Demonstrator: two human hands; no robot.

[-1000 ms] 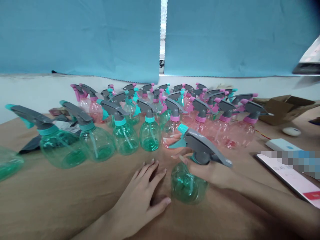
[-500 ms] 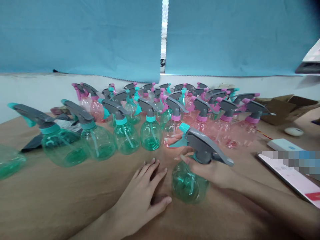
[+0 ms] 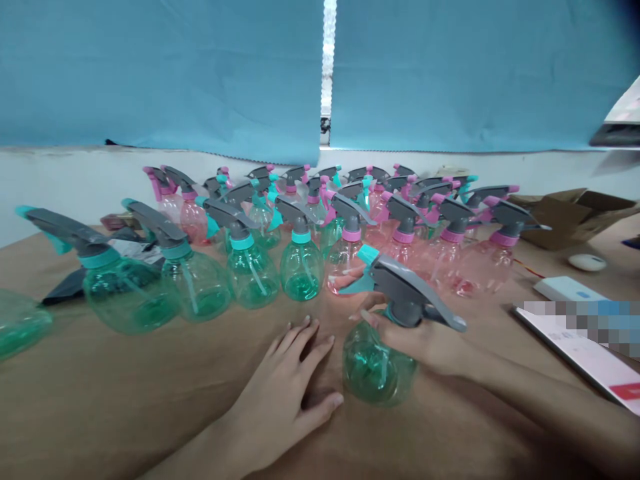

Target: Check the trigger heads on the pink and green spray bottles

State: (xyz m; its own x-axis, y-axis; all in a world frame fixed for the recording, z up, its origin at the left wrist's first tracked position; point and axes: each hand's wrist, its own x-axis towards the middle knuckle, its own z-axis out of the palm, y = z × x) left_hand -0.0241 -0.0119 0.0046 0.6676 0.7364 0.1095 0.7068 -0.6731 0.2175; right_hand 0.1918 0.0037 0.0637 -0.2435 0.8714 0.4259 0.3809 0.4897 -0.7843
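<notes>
My right hand (image 3: 400, 333) is wrapped round the neck of a green spray bottle (image 3: 377, 373) with a grey and turquoise trigger head. The bottle leans a little, its nozzle facing left and away from me; whether its base touches the table is hard to tell. Just left of it, my left hand (image 3: 285, 387) lies flat on the wooden table (image 3: 165, 393), fingers spread and holding nothing. Beyond the hands stands a front row of spray bottles: green ones such as this green bottle (image 3: 302, 270) on the left, pink ones such as this pink bottle (image 3: 483, 267) on the right.
More spray bottles crowd behind, before a white wall. A green bottle body (image 3: 23, 323) is cut off at the left edge. At right are a phone (image 3: 575, 353), a white box (image 3: 570, 289), a white mouse (image 3: 588, 263) and an open cardboard box (image 3: 560, 220).
</notes>
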